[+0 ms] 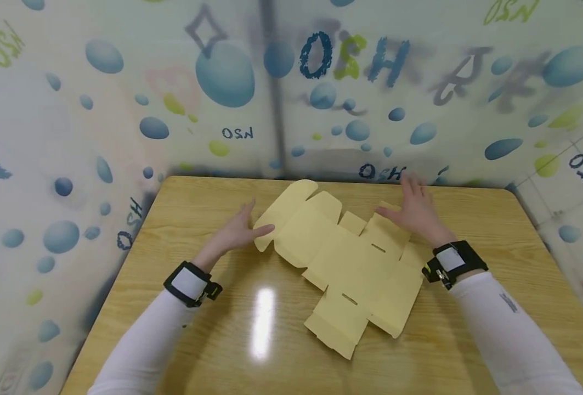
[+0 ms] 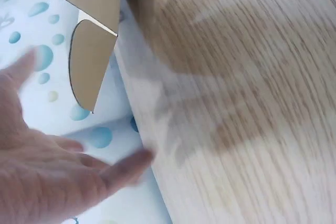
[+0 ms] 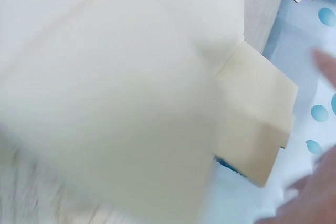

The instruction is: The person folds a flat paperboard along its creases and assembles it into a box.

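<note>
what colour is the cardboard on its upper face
The cardboard is pale yellow on top, best seen in the head view.

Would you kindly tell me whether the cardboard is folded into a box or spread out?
Spread out: the head view shows the cardboard opened out, with its panels side by side.

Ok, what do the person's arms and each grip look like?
The left sleeve and right sleeve are white; the right one bears a small grey mark. The left band and right band are black, each with a pale, squarish panel and a small dark unit. The left grip and right grip wear no gloves.
</note>
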Available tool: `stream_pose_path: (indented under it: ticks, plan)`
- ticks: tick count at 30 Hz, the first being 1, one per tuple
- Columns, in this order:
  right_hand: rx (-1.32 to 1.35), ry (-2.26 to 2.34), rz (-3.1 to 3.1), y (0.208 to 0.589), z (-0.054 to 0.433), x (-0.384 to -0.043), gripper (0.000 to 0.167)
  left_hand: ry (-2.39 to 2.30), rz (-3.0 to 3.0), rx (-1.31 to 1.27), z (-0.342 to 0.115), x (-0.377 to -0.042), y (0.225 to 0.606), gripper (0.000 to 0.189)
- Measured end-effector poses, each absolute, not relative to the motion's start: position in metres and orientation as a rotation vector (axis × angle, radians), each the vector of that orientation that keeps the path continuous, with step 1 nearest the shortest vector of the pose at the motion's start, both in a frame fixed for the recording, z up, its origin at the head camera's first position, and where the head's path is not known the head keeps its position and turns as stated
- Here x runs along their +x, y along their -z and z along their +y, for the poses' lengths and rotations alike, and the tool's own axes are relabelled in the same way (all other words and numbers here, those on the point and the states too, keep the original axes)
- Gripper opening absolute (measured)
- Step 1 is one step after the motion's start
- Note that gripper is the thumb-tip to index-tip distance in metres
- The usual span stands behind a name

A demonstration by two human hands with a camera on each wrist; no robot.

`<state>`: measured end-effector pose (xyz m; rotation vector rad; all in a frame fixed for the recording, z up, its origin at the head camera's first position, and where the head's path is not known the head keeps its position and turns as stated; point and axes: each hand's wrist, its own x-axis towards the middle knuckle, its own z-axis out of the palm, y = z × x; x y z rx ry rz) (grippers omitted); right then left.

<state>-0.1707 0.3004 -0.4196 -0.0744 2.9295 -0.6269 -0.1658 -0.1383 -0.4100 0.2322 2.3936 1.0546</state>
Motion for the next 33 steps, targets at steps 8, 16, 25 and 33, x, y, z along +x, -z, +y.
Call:
stream_pose_path:
  ticks: [8,16,25,33]
  plan:
    - [0.134,0.685,3.006,0.43,0.315,-0.143,0.126,-0.942,2.476,0.369,-0.136,-0.189,0.418,0.112]
    - [0.234,0.709,2.982,0.435,0.321,-0.109,0.128,-0.912,2.398,0.423,-0.131,-0.215,0.422,0.107]
    - [0.306,0.764,2.897,0.449,0.318,-0.061,0.124,-0.894,2.387,0.414,-0.119,-0.234,0.432,0.105]
    - [0.37,1.039,2.698,0.447,0.309,-0.041,0.102,-0.914,2.434,0.425,-0.1,-0.238,0.43,0.076]
